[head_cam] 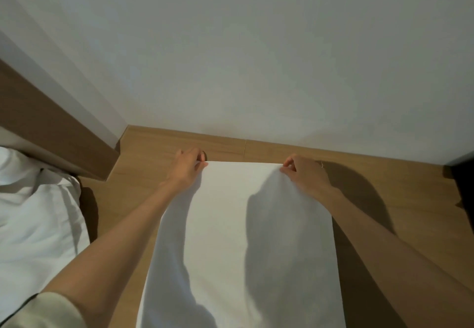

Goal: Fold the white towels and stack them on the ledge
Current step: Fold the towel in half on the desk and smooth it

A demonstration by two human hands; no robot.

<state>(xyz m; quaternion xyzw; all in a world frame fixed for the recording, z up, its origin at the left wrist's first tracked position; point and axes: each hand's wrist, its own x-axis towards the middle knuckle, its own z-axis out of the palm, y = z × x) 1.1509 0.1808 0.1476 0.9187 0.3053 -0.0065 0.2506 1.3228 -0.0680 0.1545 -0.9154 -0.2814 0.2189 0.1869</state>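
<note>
Head view: left hand (188, 167), right hand (306, 174) fingers pinch far corners of towel (230, 238); long axis runs toward wall.

Wall (256, 58) blocks beyond the ledge (143, 153); bedding (33, 212) crowds left.

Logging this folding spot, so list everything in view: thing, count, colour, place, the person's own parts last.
white towel: one, white, spread flat on the ledge
ledge: one, light brown wood, under the towel, against the wall
wall: one, white, behind the ledge
bedding: one heap, white, left edge
wooden panel: one, brown, upper left, above the bedding
dark object: one, black, right edge, unidentifiable
sleeve: one, cream, bottom left
left hand: one, pinches the towel's far left corner
right hand: one, pinches the towel's far right corner
</note>
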